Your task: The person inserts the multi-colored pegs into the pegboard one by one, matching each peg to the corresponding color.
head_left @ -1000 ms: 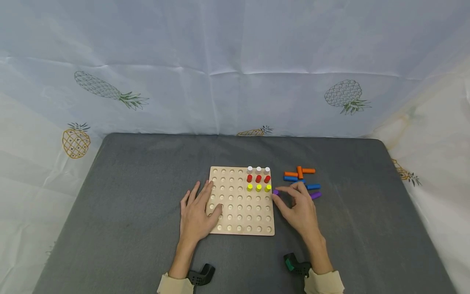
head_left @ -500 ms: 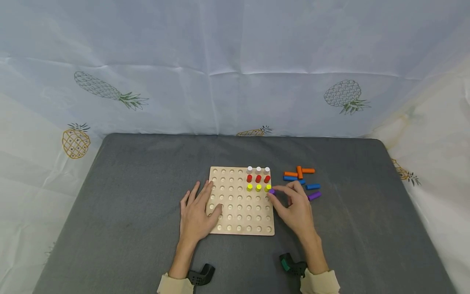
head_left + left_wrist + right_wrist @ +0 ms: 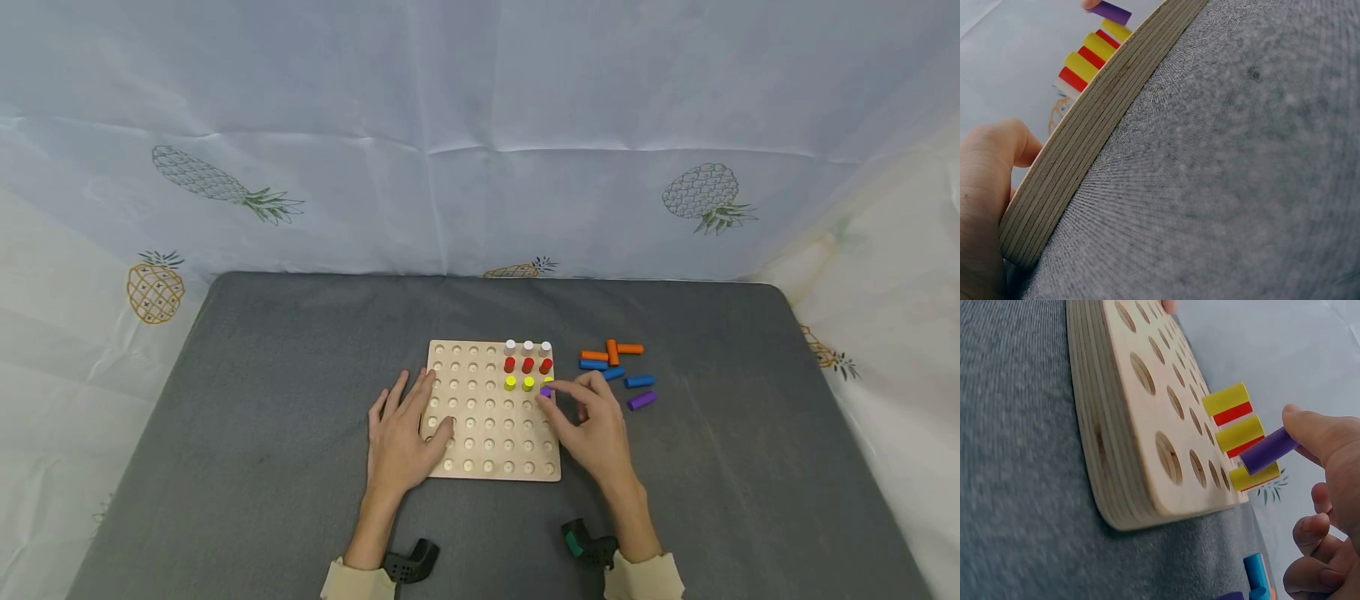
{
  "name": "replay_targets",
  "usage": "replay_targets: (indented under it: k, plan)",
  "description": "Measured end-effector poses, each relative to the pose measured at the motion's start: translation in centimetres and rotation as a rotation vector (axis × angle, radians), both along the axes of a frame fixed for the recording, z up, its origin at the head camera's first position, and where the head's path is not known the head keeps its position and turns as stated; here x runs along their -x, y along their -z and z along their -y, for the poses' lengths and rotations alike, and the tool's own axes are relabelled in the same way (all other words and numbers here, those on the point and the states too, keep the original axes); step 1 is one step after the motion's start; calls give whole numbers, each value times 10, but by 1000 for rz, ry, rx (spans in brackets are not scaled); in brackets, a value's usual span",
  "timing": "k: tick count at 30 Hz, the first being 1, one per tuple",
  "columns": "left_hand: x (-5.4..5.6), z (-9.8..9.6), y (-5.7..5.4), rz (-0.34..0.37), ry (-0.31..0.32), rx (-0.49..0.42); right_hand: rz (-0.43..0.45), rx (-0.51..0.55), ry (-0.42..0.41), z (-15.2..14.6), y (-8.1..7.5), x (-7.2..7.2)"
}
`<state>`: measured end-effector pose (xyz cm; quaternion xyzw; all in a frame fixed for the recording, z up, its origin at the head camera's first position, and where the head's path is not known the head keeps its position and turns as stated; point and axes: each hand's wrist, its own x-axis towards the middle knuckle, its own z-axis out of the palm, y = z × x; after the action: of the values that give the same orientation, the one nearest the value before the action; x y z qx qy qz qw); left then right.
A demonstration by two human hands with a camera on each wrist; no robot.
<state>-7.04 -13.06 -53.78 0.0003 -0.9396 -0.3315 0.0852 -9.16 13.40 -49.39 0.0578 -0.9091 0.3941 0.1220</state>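
Observation:
A wooden pegboard (image 3: 498, 433) with rows of round holes lies on the grey table. White pegs (image 3: 528, 347), red pegs (image 3: 528, 365) and yellow pegs (image 3: 528, 383) stand in three rows at its far right. My right hand (image 3: 600, 429) pinches a purple peg (image 3: 1269, 451) between thumb and fingertips. In the right wrist view this peg is tilted above the board and overlaps the rightmost yellow peg. My left hand (image 3: 405, 442) rests along the board's left edge, fingers extended and thumb over the top. In the left wrist view, its bent thumb (image 3: 1013, 140) meets the board's edge.
Loose orange pegs (image 3: 612, 352), blue pegs (image 3: 639, 381) and one purple peg (image 3: 642, 401) lie on the table right of the board. Behind the table's far edge hangs a pale curtain (image 3: 465, 208) printed with pineapples.
My right hand has moved left with the purple peg, from beside the board's right edge to over it, just in front of the rightmost yellow peg. The left hand stays put.

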Motion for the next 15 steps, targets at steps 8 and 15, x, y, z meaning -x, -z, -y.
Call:
replay_targets:
  k: [8, 15]
  plan:
    - [0, 0, -1, 12, 2, 2, 23, 68, -21, 7, 2, -1]
    - [0, 0, 0, 3, 3, 1, 24, 130, -43, 13, 3, -2]
